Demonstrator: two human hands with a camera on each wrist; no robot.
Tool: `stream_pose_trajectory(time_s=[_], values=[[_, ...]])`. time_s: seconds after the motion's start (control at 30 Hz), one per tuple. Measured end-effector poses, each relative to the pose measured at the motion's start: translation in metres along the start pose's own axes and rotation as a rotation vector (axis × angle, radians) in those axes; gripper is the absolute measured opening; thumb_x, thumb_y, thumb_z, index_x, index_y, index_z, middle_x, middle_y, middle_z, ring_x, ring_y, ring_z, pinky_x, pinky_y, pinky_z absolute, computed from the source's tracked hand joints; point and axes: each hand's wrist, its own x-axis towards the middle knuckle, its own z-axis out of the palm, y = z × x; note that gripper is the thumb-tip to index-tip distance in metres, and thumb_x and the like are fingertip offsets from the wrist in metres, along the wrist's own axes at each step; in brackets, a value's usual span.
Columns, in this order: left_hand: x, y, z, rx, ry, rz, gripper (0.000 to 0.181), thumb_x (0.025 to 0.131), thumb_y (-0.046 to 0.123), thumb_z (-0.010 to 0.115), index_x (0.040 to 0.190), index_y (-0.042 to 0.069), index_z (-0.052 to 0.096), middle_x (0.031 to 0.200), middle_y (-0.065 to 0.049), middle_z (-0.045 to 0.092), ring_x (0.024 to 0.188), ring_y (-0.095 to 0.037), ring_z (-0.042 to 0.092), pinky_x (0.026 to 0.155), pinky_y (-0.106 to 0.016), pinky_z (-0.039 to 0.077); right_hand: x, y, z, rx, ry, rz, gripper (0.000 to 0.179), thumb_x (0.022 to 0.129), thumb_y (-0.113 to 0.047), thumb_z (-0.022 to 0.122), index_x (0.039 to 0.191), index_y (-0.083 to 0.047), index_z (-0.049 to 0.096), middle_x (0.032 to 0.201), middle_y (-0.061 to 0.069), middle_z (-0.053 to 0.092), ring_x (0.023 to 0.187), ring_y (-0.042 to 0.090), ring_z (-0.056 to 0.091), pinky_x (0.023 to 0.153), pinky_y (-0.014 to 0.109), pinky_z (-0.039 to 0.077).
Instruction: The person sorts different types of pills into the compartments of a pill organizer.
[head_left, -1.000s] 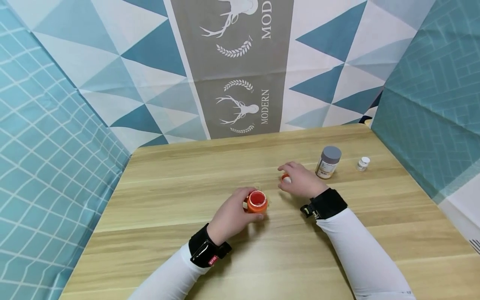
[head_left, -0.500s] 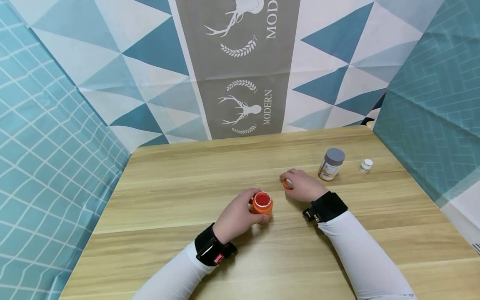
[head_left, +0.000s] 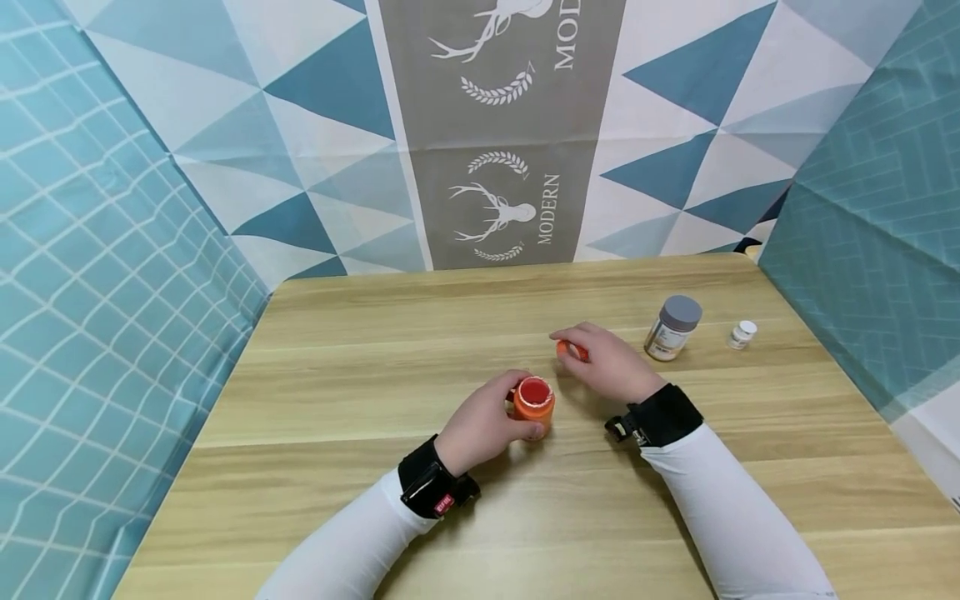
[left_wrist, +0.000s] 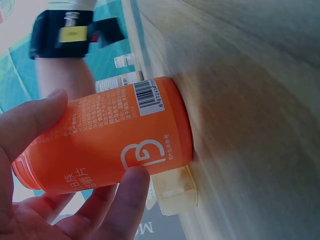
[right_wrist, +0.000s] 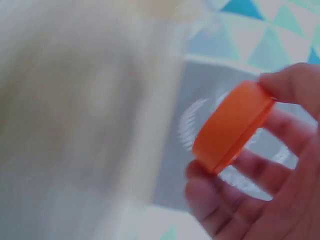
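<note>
An orange bottle (head_left: 534, 410) without its cap stands upright on the table, its round mouth facing up. My left hand (head_left: 483, 427) grips it from the left, thumb on the near side and fingers around the far side. White print and a barcode show on the bottle's wall in the left wrist view. Just right of it and farther back, my right hand (head_left: 611, 364) holds an orange screw cap (right_wrist: 232, 127) by its rim, above the table and tilted. Beside the bottle's base is a small pale yellowish translucent box (left_wrist: 175, 190), mostly hidden in the head view.
A jar with a grey lid (head_left: 673, 327) stands right of my right hand. Farther right is a small white bottle (head_left: 742, 334). The wooden table (head_left: 360, 333) ends at a patterned cloth backdrop, with blue cloth walls on both sides.
My right hand has shifted slightly left and away with the cap, which has turned in its fingers. My left hand keeps hold of the bottle. The head view has shifted a little.
</note>
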Motion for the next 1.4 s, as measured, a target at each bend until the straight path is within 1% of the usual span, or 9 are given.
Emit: stream_pose_trajectory(time_s=[0.13, 0.23, 0.33, 0.43, 0.53, 0.63, 1.07, 1.2, 1.4], values=[[0.002, 0.000, 0.000, -0.003, -0.007, 0.008, 0.065, 0.077, 0.027, 0.082, 0.133, 0.016, 0.051, 0.115, 0.006, 0.060, 0.100, -0.008, 0.055, 0.087, -0.038, 0.049, -0.005, -0.025, -0.012, 0.143, 0.054, -0.097, 0.032, 0.094, -0.025, 0.063, 0.126, -0.018, 0.062, 0.123, 0.004, 0.054, 0.097, 0.016, 0.052, 0.080, 0.043, 0.053], [0.002, 0.000, -0.001, -0.009, -0.009, 0.017, 0.064, 0.078, 0.026, 0.082, 0.133, 0.017, 0.051, 0.116, 0.006, 0.060, 0.101, -0.009, 0.055, 0.087, -0.038, 0.049, -0.008, -0.041, -0.016, 0.223, 0.078, -0.193, 0.030, 0.091, -0.019, 0.068, 0.120, -0.016, 0.064, 0.122, 0.001, 0.053, 0.099, 0.012, 0.050, 0.078, 0.039, 0.054], [0.002, 0.000, -0.002, -0.017, -0.007, 0.025, 0.063, 0.078, 0.027, 0.081, 0.132, 0.018, 0.052, 0.116, 0.006, 0.060, 0.100, -0.009, 0.055, 0.086, -0.038, 0.049, -0.011, -0.051, -0.017, 0.273, 0.079, -0.261, 0.026, 0.087, -0.014, 0.073, 0.110, -0.013, 0.062, 0.120, 0.001, 0.052, 0.103, 0.011, 0.048, 0.082, 0.037, 0.053], [0.002, 0.000, -0.002, -0.031, -0.007, 0.033, 0.057, 0.078, 0.026, 0.082, 0.128, 0.019, 0.054, 0.115, 0.007, 0.060, 0.099, -0.010, 0.055, 0.085, -0.038, 0.049, -0.013, -0.058, -0.017, 0.289, 0.065, -0.285, 0.023, 0.083, -0.012, 0.076, 0.097, -0.011, 0.058, 0.119, 0.005, 0.052, 0.107, 0.013, 0.048, 0.086, 0.039, 0.052], [0.002, -0.001, -0.001, -0.049, -0.009, 0.036, 0.053, 0.078, 0.025, 0.082, 0.123, 0.019, 0.055, 0.112, 0.007, 0.061, 0.098, -0.010, 0.056, 0.084, -0.037, 0.049, -0.015, -0.060, -0.017, 0.264, 0.038, -0.289, 0.024, 0.081, -0.011, 0.077, 0.082, -0.012, 0.054, 0.119, 0.006, 0.055, 0.110, 0.016, 0.048, 0.090, 0.042, 0.049], [0.002, -0.001, -0.001, -0.058, -0.006, 0.039, 0.052, 0.077, 0.024, 0.082, 0.122, 0.020, 0.055, 0.112, 0.007, 0.061, 0.098, -0.010, 0.055, 0.083, -0.036, 0.049, -0.016, -0.060, -0.017, 0.231, -0.005, -0.294, 0.027, 0.081, -0.010, 0.077, 0.074, -0.012, 0.051, 0.117, 0.005, 0.059, 0.112, 0.015, 0.048, 0.091, 0.041, 0.049], [0.002, -0.004, -0.001, -0.035, 0.015, 0.047, 0.050, 0.076, 0.025, 0.082, 0.119, 0.022, 0.056, 0.109, 0.008, 0.060, 0.095, -0.010, 0.055, 0.081, -0.034, 0.048, -0.018, -0.062, -0.014, 0.166, -0.122, -0.262, 0.027, 0.080, -0.008, 0.072, 0.071, -0.014, 0.048, 0.124, 0.001, 0.061, 0.116, 0.011, 0.048, 0.091, 0.039, 0.048], [0.003, -0.005, 0.000, -0.032, 0.013, 0.057, 0.049, 0.076, 0.024, 0.081, 0.118, 0.023, 0.056, 0.111, 0.008, 0.059, 0.097, -0.009, 0.053, 0.083, -0.035, 0.047, -0.019, -0.064, -0.013, 0.123, -0.110, -0.285, 0.031, 0.080, -0.012, 0.075, 0.070, -0.015, 0.046, 0.120, -0.002, 0.060, 0.108, 0.009, 0.051, 0.082, 0.034, 0.052], [0.002, -0.005, -0.001, -0.035, 0.012, 0.073, 0.046, 0.077, 0.024, 0.081, 0.116, 0.023, 0.057, 0.110, 0.009, 0.059, 0.098, -0.009, 0.053, 0.084, -0.036, 0.048, -0.020, -0.072, -0.011, 0.017, -0.035, -0.307, 0.029, 0.079, -0.019, 0.079, 0.072, -0.015, 0.051, 0.106, -0.004, 0.058, 0.093, 0.008, 0.054, 0.072, 0.030, 0.053]])
